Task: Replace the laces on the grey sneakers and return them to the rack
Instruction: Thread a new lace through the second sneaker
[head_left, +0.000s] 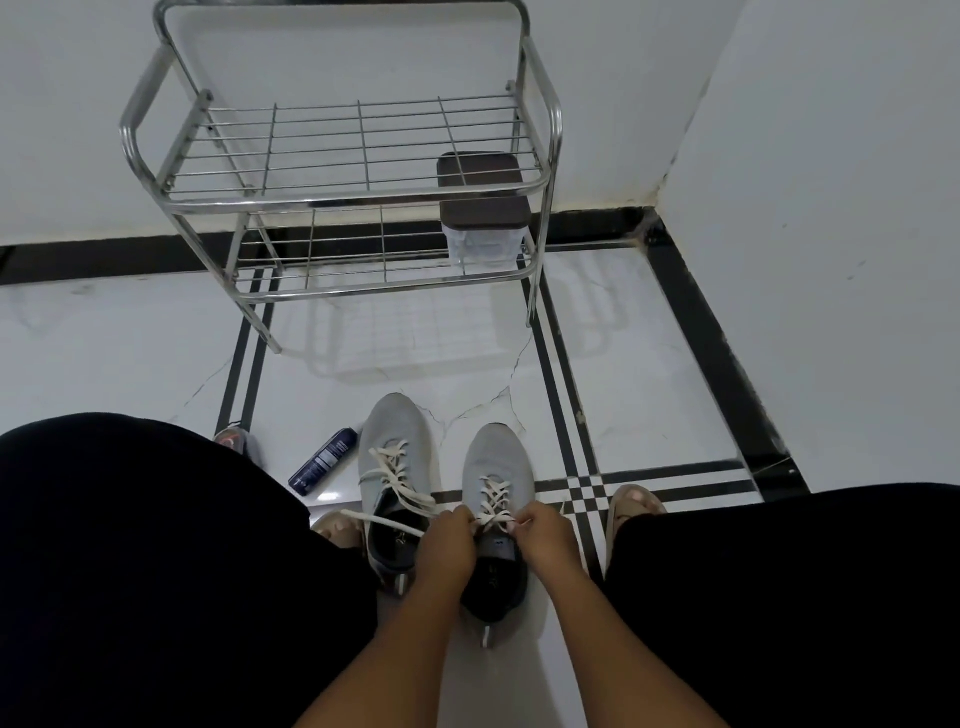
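Left hand (448, 545), right hand (545, 535) pinching lace (493, 506) ends atop right grey sneaker (497, 467).

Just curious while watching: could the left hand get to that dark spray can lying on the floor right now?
Probably yes. The spray can lies in the open on the floor, just left of the left sneaker, nothing covering it. But the left hand grips a lace and would have to let go first.

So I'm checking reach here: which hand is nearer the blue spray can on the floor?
The left hand. It grips a lace at the sneakers, with the spray can further out to its left. The right hand is on the far side of the left hand from the can.
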